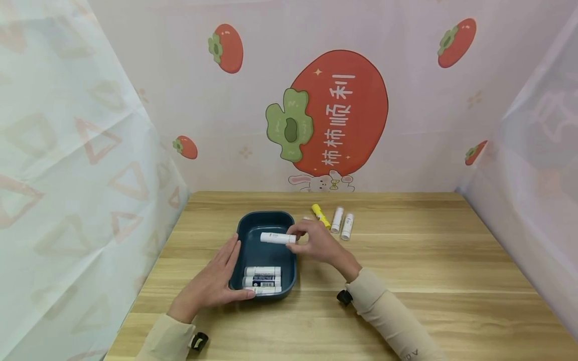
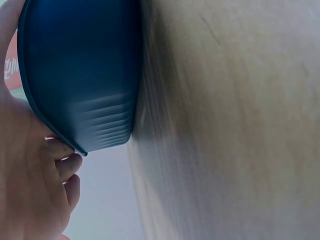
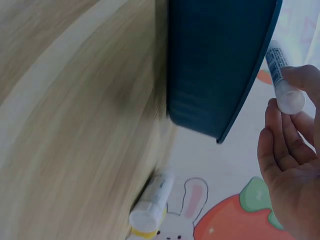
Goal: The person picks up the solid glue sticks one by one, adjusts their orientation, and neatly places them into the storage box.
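Note:
A dark blue rectangular box (image 1: 266, 256) stands on the table. My left hand (image 1: 209, 281) rests against its left side and near front corner, fingers extended along the rim and thumb over the front edge; the left wrist view shows the box's outer wall (image 2: 82, 65) beside the palm. Several white glue sticks (image 1: 263, 282) lie side by side in the near end of the box. My right hand (image 1: 316, 243) pinches another white glue stick (image 1: 276, 237) by one end, above the box's far half. It also shows, lifted above the rim, in the right wrist view (image 3: 281, 75).
Right of the box, behind my right hand, lie a yellow glue stick (image 1: 320, 215) and two white glue sticks, one nearer (image 1: 337, 219) and one farther right (image 1: 347, 226). The wooden table (image 1: 406, 260) is bounded by a patterned cloth backdrop (image 1: 420, 110) behind and on both sides.

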`<control>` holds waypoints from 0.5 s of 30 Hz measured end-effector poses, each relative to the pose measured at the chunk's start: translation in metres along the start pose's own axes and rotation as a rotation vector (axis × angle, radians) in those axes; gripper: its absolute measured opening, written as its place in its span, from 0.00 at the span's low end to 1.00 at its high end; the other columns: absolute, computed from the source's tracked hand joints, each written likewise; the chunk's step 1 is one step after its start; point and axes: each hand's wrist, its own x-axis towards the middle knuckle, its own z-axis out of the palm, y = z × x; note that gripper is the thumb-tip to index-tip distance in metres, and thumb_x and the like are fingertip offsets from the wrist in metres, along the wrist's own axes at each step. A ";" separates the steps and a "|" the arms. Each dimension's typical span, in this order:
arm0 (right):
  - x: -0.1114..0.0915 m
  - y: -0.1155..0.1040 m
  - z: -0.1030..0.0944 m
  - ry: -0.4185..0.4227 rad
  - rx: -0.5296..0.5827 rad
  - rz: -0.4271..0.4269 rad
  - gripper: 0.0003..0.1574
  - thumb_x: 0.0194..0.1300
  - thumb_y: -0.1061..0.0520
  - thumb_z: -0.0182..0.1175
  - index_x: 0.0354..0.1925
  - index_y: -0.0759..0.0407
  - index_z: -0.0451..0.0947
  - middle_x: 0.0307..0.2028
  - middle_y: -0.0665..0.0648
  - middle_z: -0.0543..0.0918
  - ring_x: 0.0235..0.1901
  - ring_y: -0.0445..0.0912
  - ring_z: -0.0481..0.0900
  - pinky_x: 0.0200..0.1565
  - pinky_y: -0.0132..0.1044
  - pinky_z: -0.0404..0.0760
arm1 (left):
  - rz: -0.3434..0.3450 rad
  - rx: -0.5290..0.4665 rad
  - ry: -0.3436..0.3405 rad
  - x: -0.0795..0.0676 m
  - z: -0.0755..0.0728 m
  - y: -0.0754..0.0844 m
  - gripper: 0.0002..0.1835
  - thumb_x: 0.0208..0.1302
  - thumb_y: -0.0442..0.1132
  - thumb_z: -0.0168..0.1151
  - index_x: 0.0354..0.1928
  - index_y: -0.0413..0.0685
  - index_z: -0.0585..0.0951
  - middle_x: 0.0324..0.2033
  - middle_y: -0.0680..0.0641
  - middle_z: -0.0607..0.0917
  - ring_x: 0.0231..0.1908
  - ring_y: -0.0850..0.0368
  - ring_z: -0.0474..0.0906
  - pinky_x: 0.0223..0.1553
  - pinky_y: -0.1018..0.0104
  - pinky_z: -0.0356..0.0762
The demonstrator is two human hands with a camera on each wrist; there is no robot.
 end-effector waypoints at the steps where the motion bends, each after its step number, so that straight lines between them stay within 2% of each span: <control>1: 0.002 -0.002 0.002 -0.018 0.000 -0.006 0.10 0.65 0.53 0.75 0.44 0.51 0.88 0.38 0.48 0.87 0.40 0.46 0.82 0.47 0.51 0.88 | -0.003 -0.002 0.000 0.000 0.000 0.000 0.73 0.54 0.81 0.65 0.84 0.35 0.47 0.85 0.36 0.44 0.84 0.38 0.48 0.79 0.35 0.59; 3: 0.006 -0.006 0.006 -0.052 -0.007 -0.016 0.10 0.66 0.52 0.74 0.45 0.51 0.88 0.39 0.48 0.87 0.39 0.45 0.82 0.46 0.49 0.88 | -0.008 -0.007 -0.002 0.001 0.000 0.000 0.73 0.55 0.81 0.65 0.84 0.36 0.47 0.86 0.37 0.43 0.84 0.38 0.49 0.79 0.35 0.59; 9: 0.014 -0.016 0.017 -0.156 -0.074 -0.008 0.11 0.68 0.50 0.73 0.47 0.51 0.88 0.41 0.48 0.87 0.40 0.43 0.82 0.45 0.33 0.84 | -0.005 -0.008 -0.006 0.001 0.001 0.000 0.73 0.55 0.81 0.64 0.84 0.36 0.47 0.86 0.37 0.43 0.84 0.38 0.49 0.79 0.35 0.60; 15: 0.019 -0.017 0.028 -0.255 -0.167 -0.027 0.11 0.71 0.49 0.70 0.48 0.51 0.88 0.43 0.48 0.87 0.41 0.43 0.81 0.45 0.29 0.81 | 0.010 0.001 -0.001 0.001 0.000 -0.001 0.72 0.56 0.81 0.64 0.84 0.35 0.47 0.85 0.36 0.44 0.84 0.38 0.49 0.79 0.36 0.60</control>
